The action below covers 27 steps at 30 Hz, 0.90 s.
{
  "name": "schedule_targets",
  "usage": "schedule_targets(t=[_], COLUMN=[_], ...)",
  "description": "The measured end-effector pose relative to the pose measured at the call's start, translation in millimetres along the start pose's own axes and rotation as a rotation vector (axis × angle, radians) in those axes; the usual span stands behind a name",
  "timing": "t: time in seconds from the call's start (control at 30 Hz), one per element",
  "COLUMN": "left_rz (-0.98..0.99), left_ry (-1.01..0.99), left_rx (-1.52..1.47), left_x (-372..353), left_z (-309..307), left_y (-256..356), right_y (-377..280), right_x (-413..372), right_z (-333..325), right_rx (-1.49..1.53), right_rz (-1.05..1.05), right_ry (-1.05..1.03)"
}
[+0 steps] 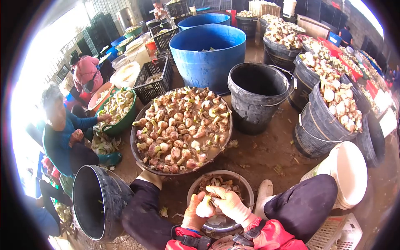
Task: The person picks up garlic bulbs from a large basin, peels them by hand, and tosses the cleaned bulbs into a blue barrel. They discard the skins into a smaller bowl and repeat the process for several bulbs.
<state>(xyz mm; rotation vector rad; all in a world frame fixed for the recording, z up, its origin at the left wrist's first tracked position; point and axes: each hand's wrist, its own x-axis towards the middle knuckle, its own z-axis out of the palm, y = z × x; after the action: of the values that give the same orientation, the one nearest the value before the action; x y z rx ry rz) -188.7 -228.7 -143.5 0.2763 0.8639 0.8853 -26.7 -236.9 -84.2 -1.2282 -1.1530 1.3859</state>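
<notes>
A whitish garlic bulb (pixel 205 208) is gripped in my left hand (pixel 192 216), its stem end pointing up. My right hand (pixel 230 203), gloved like the left, is closed right beside the bulb, fingertips close to its stem. Something small and dark shows under the right fingers; what it is I cannot make out. Both hands are above a metal basin (pixel 251 196) that holds peeled skins and scraps. Just beyond it stands a wide round tub (pixel 134 143) heaped with many garlic bulbs, some with green stem stubs.
An empty black bucket (pixel 258 104) and large blue tubs (pixel 208 54) stand beyond the garlic. Black buckets (pixel 321 125) full of bulbs line the right, near a white bucket (pixel 350 175). Another bucket (pixel 89 204) lies tilted at left, near a seated person (pixel 62 137) with a green basket (pixel 133 110).
</notes>
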Motion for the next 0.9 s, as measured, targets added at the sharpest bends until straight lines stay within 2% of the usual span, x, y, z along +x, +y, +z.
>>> schedule_targets(t=[0.07,0.1,0.13,0.2,0.23,0.37,0.5,0.57,0.6,0.67,0.7,0.73,0.8,0.83,0.87,0.9], left_rz=[0.029,-0.107,-0.106,-0.117,-0.117,-0.110,-0.157,-0.151,-0.155,-0.053,-0.045,-0.049,0.009,0.002,-0.007,-0.021], left_ry=[0.045,0.064,0.060,-0.019,-0.117,0.004,-0.044,-0.163,-0.163,-0.091,-0.084,-0.087,-0.229,-0.255,-0.256,-0.302], left_rx=[0.462,0.171,0.173,0.117,0.043,0.057,0.045,0.047,0.046,0.105,0.097,0.099,0.072,0.034,0.040,-0.017], left_x=[-11,-12,-16,-27,-23,-21,-18,-11,-14,-26,-29,-29,-30,-32,-33,-34], left_z=[-4,-4,6,21,14,18,16,8,12,22,26,26,28,33,33,33], left_y=[10,12,16,18,15,17,19,18,21,26,28,28,27,26,25,25], right_y=[6,6,8,12,5,15,12,26,28,29,19,24,35,37,43,48], right_x=[-1,-2,0,2,1,2,4,3,5,6,6,7,12,13,18,19], right_z=[4,7,6,5,4,9,9,12,12,12,10,7,0,-3,-6,-17], right_rx=[-0.113,-0.119,-0.119,-0.361,-0.326,-0.474,-0.559,-0.383,-0.384,0.099,0.378,0.379,0.679,0.731,0.644,0.736], right_rz=[-0.086,-0.083,-0.086,-0.173,-0.065,-0.079,-0.005,-0.116,-0.112,0.055,0.207,0.207,0.302,0.269,0.212,0.245], right_ry=[0.102,0.117,0.119,0.083,-0.011,-0.078,-0.098,0.039,0.040,0.209,0.257,0.262,0.361,0.410,0.487,0.531])
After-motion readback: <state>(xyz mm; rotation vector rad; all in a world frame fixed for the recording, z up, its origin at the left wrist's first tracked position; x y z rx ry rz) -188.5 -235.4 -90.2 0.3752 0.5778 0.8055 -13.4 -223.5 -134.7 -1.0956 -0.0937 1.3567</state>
